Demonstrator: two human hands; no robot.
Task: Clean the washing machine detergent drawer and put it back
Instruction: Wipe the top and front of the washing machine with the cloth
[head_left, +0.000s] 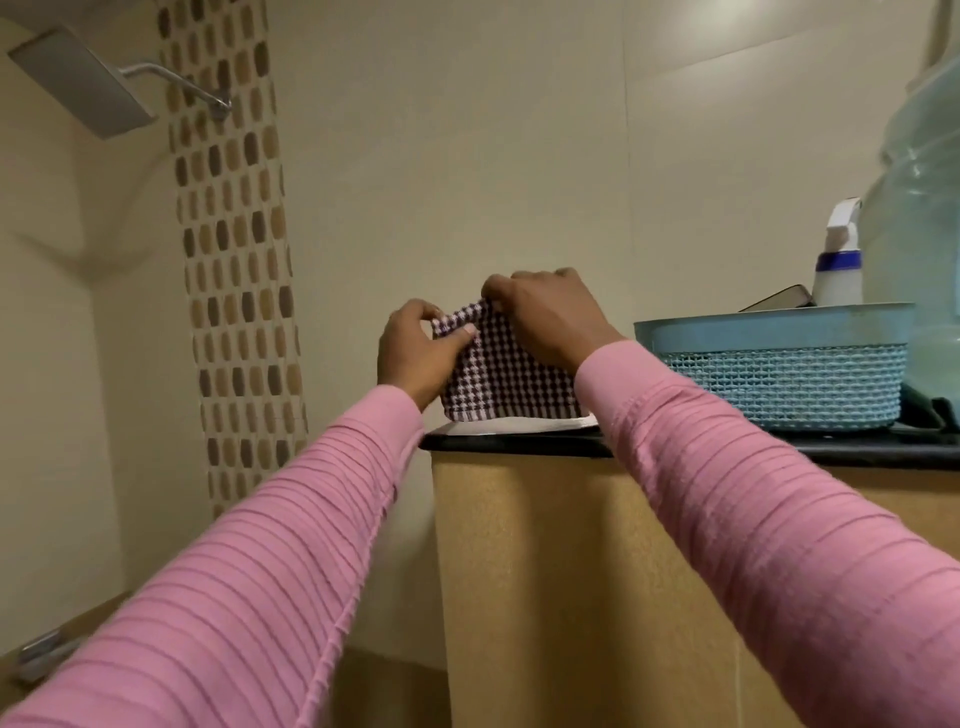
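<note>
A purple-and-white checked cloth (506, 379) hangs just above a white flat object (524, 426) on the dark counter top (498, 444). My left hand (421, 353) pinches the cloth's upper left corner between thumb and fingers. My right hand (550, 317) pinches its upper edge a little to the right. Both arms in pink ribbed sleeves reach up and forward. No detergent drawer or washing machine shows in this view.
A blue woven plastic basket (774, 374) stands on the counter at right, with a white spray bottle (839, 260) and a dark phone-like object (779, 299) behind it. A large pale jug (914, 208) fills the right edge. A shower head (83, 83) hangs upper left.
</note>
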